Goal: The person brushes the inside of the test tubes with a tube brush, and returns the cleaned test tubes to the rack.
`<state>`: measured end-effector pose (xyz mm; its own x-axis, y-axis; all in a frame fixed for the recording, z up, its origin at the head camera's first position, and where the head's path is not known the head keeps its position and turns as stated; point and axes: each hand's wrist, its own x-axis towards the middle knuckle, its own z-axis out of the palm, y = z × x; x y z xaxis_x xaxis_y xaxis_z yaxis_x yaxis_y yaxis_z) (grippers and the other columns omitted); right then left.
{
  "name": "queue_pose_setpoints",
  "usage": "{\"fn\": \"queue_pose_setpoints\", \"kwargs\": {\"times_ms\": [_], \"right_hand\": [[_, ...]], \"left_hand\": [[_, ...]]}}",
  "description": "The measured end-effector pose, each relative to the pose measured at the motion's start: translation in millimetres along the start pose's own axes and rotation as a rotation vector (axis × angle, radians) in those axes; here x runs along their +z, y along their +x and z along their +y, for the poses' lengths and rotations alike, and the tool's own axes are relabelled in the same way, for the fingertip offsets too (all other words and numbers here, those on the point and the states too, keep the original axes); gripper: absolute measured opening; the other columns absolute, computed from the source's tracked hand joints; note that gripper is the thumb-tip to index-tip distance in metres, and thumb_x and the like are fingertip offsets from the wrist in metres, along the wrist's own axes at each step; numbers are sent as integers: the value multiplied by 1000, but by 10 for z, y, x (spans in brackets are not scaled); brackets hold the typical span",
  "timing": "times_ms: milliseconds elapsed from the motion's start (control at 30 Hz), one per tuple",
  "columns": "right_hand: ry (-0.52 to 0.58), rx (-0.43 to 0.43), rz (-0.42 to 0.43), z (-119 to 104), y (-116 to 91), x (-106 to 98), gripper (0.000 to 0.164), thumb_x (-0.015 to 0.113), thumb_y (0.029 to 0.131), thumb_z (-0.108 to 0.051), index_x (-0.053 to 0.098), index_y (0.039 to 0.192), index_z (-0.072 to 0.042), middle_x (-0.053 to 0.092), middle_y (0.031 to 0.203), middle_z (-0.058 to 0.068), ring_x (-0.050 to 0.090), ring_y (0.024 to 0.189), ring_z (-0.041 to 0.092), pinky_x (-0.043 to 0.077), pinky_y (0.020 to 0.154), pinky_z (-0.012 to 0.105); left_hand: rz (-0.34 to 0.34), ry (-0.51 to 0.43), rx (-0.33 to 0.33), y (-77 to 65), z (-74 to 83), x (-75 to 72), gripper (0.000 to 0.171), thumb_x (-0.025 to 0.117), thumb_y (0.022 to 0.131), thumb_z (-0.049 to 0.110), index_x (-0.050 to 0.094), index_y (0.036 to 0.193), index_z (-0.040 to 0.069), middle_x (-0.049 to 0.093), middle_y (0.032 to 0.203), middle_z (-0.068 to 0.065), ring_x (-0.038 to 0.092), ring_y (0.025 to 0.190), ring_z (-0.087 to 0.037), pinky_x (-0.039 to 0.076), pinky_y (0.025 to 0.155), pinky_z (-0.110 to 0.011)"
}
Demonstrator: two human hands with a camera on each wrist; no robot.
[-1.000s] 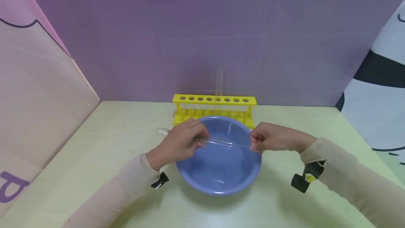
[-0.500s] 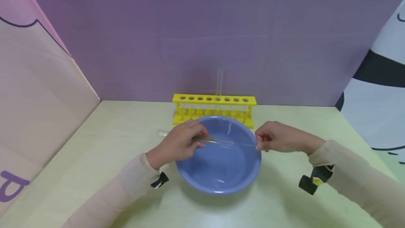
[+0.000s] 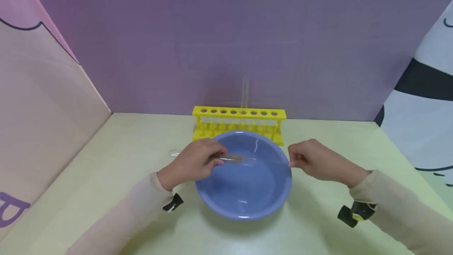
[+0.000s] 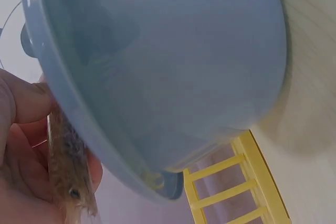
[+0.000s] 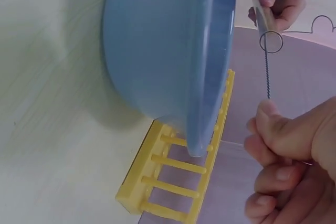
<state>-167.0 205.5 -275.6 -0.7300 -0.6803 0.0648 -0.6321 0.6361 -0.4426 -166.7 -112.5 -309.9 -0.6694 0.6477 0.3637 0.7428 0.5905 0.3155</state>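
Over the blue basin (image 3: 244,196), my left hand (image 3: 194,161) grips a clear glass test tube (image 3: 249,162) that lies nearly level, its open mouth facing right. Inside the tube sits the brownish bristle head of a test tube brush (image 4: 71,166), seen close up in the left wrist view. The brush's twisted wire (image 5: 267,72) comes out through the mouth. Its far end is pinched between thumb and fingers of my right hand (image 3: 313,159), at the basin's right rim. Part of the tube is hidden by the left hand.
Behind the basin stands a yellow test tube rack (image 3: 238,112), its base partly covered by the basin's rim. A clear upright tube (image 3: 245,91) is at the rack. A purple backdrop (image 3: 226,42) rises at the table's (image 3: 141,137) back edge.
My right hand has moved to the right with the wire, and the bristle head now shows nearer the tube's mouth. My left hand and the tube have shifted slightly left.
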Motion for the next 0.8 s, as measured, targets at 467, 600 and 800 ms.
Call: {"fn": "queue_pose_setpoints", "kwargs": {"times_ms": [467, 600, 800], "right_hand": [[-292, -52, 231, -26, -122, 101, 29, 73, 78, -2, 49, 71, -17, 41, 67, -12, 38, 61, 3, 42, 55, 23], [-360, -124, 294, -11, -144, 146, 33, 75, 74, -1, 47, 70, -16, 38, 67, -12, 38, 60, 2, 43, 55, 23], [-429, -218, 386, 40, -161, 171, 33, 77, 70, 0, 47, 70, -15, 38, 67, -11, 42, 60, 5, 45, 55, 26]], "left_hand": [[-130, -92, -79, -27, -26, -93, 11, 61, 91, 10, 67, 100, 5, 60, 78, 5, 48, 67, -7, 45, 66, -24], [-168, -136, -91, -52, -60, -106, 11, 59, 92, 9, 66, 100, 4, 59, 76, 3, 45, 63, -5, 43, 61, -22], [-195, -187, -121, -54, -105, -123, 13, 59, 93, 10, 67, 101, 4, 60, 77, 3, 44, 60, -5, 41, 56, -21]]}}
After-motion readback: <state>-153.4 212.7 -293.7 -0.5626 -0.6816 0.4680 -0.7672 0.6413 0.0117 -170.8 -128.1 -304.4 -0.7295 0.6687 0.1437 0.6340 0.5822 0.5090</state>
